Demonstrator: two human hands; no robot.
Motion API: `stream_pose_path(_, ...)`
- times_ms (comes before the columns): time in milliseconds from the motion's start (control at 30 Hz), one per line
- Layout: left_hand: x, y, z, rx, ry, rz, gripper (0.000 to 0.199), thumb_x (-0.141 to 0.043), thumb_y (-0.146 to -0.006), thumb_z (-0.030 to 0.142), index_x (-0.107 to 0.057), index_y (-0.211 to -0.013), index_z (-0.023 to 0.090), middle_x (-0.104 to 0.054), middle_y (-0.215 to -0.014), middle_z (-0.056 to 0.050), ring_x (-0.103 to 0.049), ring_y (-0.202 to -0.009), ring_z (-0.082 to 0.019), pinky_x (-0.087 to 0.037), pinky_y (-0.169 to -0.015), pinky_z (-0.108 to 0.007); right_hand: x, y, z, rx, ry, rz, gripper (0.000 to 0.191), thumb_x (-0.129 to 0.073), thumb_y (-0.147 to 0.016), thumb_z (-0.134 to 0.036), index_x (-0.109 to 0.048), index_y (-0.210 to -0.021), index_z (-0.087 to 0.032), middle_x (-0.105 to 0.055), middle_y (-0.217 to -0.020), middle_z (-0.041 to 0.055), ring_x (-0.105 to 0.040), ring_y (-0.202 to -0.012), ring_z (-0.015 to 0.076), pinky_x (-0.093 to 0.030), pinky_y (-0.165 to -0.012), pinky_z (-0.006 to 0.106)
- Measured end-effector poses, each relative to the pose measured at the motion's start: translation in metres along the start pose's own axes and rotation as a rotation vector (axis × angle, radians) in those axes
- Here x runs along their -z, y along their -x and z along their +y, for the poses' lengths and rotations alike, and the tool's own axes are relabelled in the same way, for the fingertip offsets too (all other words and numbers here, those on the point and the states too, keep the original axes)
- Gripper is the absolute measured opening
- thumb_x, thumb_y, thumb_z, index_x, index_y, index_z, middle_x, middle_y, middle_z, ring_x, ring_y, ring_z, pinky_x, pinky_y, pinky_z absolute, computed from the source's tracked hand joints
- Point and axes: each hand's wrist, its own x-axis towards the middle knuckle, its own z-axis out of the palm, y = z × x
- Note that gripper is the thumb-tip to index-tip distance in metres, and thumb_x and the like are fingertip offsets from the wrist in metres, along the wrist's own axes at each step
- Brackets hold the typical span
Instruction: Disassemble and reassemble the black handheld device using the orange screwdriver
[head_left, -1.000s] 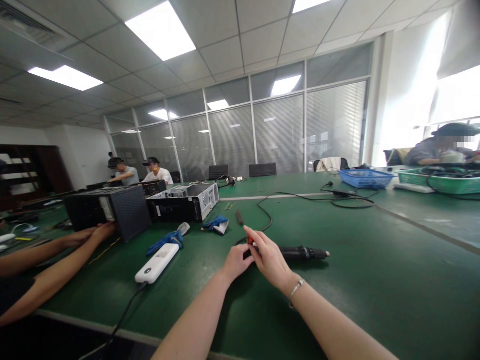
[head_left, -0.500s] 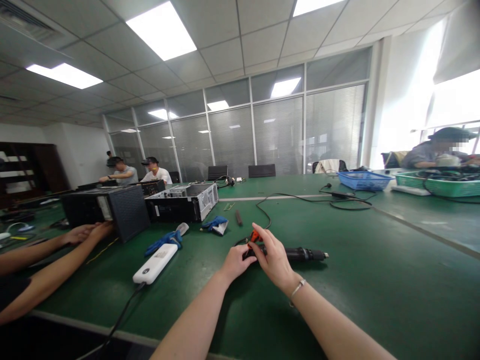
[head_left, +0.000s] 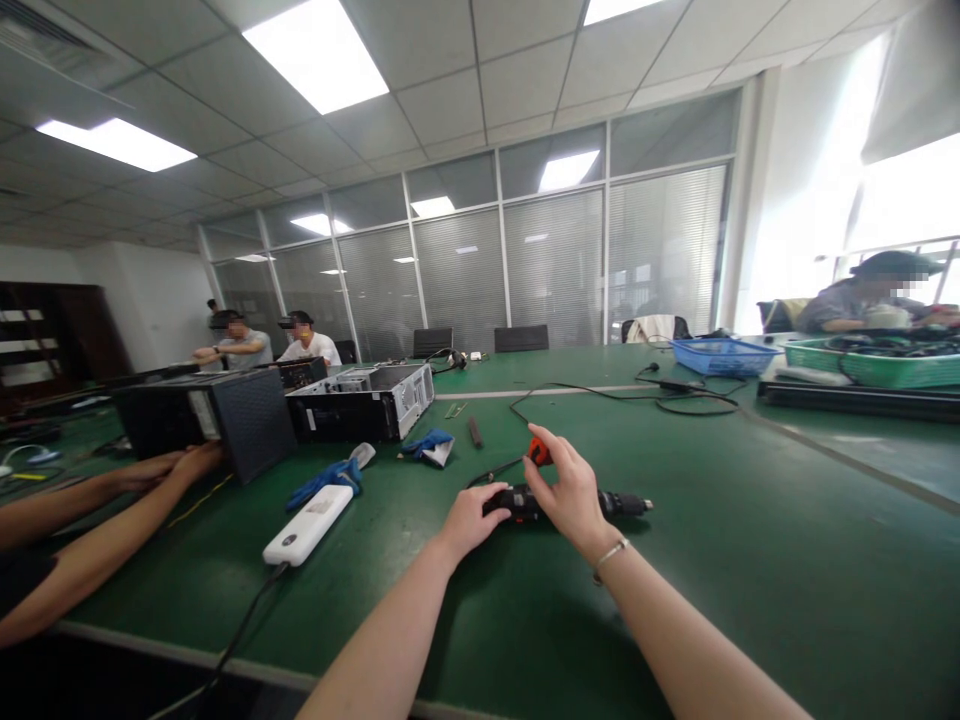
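On the green table (head_left: 720, 560) lies a black electric screwdriver (head_left: 619, 503), its metal tip toward the right and a cable at its left end. My left hand (head_left: 474, 518) is closed round the left end of the screwdriver. Just above the tool's body, my right hand (head_left: 566, 485) pinches a small orange-red object (head_left: 538, 452) between thumb and fingers. Part of the screwdriver is hidden behind my right hand.
At left, a person's hands (head_left: 176, 465) reach into a black computer case (head_left: 259, 420). An open metal case (head_left: 360, 400), blue gloves (head_left: 322, 483), and a white power strip (head_left: 309, 525) lie nearby. Blue (head_left: 724, 357) and green baskets (head_left: 870, 365) stand at back right.
My right hand has moved right and up with the orange-red object, away from my left hand. A long black item now shows below the green basket.
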Motion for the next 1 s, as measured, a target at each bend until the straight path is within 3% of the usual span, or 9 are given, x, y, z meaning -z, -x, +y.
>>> stream_pose_path(1000,-0.0005,-0.0021,-0.0006,-0.011,0.018,-0.021,0.044,-0.068,-0.077,0.025,-0.063,-0.120,0.026,-0.067,-0.119,-0.002,-0.061,-0.111,-0.025,-0.044,-0.102,-0.036,-0.0010,0.0028,0.0011,0.128,0.060,-0.117,0.038,-0.047,-0.091,-0.022,-0.049,-0.128,-0.019,-0.062,-0.089,0.0061,-0.059,-0.077,0.0182,-0.051,-0.072,0.032)
